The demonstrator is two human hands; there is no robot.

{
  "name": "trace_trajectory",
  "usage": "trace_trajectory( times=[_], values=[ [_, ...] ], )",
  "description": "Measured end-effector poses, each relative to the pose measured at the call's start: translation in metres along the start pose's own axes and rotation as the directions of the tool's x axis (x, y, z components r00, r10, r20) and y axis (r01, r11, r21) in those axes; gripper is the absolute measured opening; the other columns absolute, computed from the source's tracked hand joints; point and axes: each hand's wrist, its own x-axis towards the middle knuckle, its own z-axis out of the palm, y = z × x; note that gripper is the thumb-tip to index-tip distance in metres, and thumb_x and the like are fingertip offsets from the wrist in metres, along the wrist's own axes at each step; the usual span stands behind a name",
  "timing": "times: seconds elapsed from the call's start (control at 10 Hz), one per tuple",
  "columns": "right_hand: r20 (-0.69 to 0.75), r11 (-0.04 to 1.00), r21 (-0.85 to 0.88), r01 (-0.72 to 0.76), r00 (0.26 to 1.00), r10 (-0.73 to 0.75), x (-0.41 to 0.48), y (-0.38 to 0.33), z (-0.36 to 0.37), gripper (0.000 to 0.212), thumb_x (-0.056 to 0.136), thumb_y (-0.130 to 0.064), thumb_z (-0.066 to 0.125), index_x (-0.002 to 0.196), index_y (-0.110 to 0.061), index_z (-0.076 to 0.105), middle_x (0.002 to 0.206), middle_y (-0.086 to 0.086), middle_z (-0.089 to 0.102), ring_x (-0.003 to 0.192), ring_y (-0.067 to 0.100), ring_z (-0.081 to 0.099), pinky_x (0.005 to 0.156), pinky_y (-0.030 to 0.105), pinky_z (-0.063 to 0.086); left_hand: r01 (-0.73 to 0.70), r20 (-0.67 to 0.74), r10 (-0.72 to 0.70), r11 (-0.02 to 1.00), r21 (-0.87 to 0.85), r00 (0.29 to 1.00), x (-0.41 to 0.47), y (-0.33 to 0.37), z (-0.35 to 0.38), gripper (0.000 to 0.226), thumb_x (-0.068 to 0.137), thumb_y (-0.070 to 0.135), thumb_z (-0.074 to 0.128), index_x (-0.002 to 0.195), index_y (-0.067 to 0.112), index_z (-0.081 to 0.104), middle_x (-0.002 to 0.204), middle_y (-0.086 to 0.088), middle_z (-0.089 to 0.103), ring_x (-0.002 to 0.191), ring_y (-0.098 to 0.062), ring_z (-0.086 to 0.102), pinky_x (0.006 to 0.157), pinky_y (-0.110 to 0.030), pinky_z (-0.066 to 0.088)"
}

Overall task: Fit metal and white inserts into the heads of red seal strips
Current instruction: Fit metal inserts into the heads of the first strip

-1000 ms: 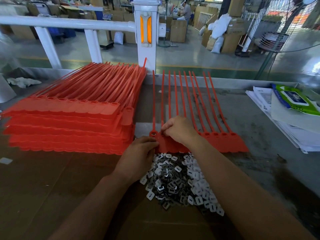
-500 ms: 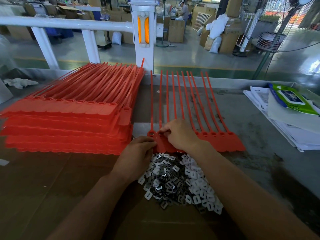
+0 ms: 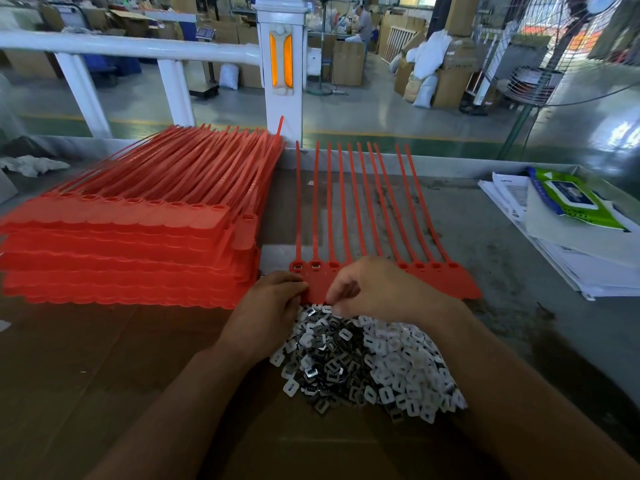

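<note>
Fingers (image 3: 292, 284) on red seal strips (image 3: 460, 285), beside inserts (image 3: 381, 358)

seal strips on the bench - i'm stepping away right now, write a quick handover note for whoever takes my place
Left hand: fingers curled on the left end of the strip row, steadying it.
Right hand: fingertips pinched together at the row's near edge; whether they hold an insert can't be seen.
Things: row lies flat, heads toward you; metal inserts and white inserts piled just below it; stack of red strips to its left.
Done: the two leftmost heads show inserts.
Left: the four rightmost heads look empty; those between are mostly hidden under the right hand.
</note>
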Motion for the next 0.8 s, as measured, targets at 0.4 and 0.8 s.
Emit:
trace_trajectory(
  times=[0.4,0.8],
  values=[
    [0.019,0.998,-0.064,-0.002,1.000,0.003,-0.006,0.012,0.006,0.010,0.079,-0.014,0.071,0.089,-0.019,0.071,0.071,-0.023,0.056,0.066,-0.014,0.052,0.061,-0.002,0.040,0.006,-0.003,-0.006,1.000,-0.008,1.000,0.000,0.001,-0.001,0.031,0.092,0.009,0.049,0.121,0.012,0.060,0.129,0.000,0.053,0.118,-0.010,0.046,0.094,-0.011,0.028],
    [0.061,0.998,-0.056,-0.039,0.997,0.043,-0.006,0.014,0.006,0.009,0.091,-0.017,0.056,0.091,-0.018,0.065,0.077,-0.018,0.056,0.072,-0.004,0.053,0.063,0.010,0.042,0.007,0.000,-0.007,1.000,-0.002,1.000,0.000,0.000,0.000,0.031,0.093,0.009,0.048,0.122,0.012,0.060,0.129,0.001,0.053,0.117,-0.010,0.046,0.093,-0.011,0.026]
  ],
)
